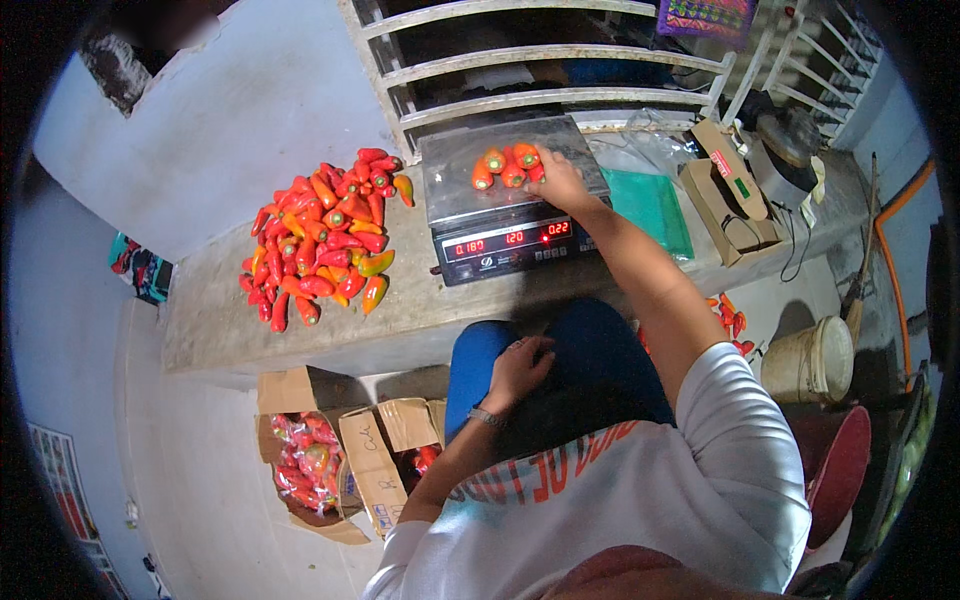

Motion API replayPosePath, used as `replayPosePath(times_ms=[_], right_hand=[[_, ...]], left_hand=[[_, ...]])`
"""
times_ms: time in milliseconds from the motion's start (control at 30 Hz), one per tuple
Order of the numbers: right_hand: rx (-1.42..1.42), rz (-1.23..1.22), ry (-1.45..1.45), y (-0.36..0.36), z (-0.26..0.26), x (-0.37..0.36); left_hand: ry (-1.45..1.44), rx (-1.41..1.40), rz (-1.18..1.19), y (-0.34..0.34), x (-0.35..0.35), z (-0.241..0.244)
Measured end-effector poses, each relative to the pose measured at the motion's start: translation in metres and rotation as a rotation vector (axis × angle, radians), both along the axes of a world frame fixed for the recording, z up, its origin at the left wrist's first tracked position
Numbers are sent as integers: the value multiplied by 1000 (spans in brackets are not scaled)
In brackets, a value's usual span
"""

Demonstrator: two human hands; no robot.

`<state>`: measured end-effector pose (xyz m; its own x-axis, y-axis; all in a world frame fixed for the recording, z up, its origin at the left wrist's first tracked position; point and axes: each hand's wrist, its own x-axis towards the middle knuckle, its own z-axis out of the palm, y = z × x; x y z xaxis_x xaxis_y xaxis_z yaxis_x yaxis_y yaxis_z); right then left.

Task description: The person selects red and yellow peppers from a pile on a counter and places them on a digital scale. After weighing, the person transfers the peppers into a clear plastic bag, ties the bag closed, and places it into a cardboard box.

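My right hand point(562, 182) is over the metal pan point(457, 150) of a digital weighing scale point(517, 255). Its thumb and fingers close around a red pepper point(537, 173) at the right end of a small group of orange-red peppers point(493, 160). Their stem ends face me. Red digits glow on the scale's front display. My left hand point(519, 369) holds nothing and rests on my lap, fingers loosely apart, with a watch point(487, 417) on the wrist. To the left of the scale, a large pile of red, orange and yellowish peppers point(322, 232) lies on the concrete ledge point(217, 330).
On the floor at left, cardboard boxes point(281, 394) hold bagged peppers point(307, 465). Right of the scale lie a green plastic bag point(649, 214) and an opened carton point(724, 202). A white bucket point(799, 364) stands at right. Metal bars point(525, 64) rise behind the scale.
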<state>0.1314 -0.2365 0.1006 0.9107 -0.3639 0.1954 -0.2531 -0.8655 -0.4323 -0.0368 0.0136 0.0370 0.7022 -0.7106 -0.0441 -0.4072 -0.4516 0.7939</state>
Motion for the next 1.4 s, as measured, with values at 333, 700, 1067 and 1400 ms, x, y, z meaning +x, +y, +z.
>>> replayPosePath(times_ms=[333, 700, 1067, 1400], right_hand=[[-267, 65, -168, -26, -13, 7], [-494, 173, -115, -38, 8, -11], [-402, 75, -432, -44, 4, -14], [486, 141, -525, 0, -12, -157]], left_hand=[[-51, -70, 5, -1, -2, -10], [-76, -49, -13, 0, 0, -9], [3, -58, 17, 2, -1, -7], [139, -129, 49, -2, 0, -12]])
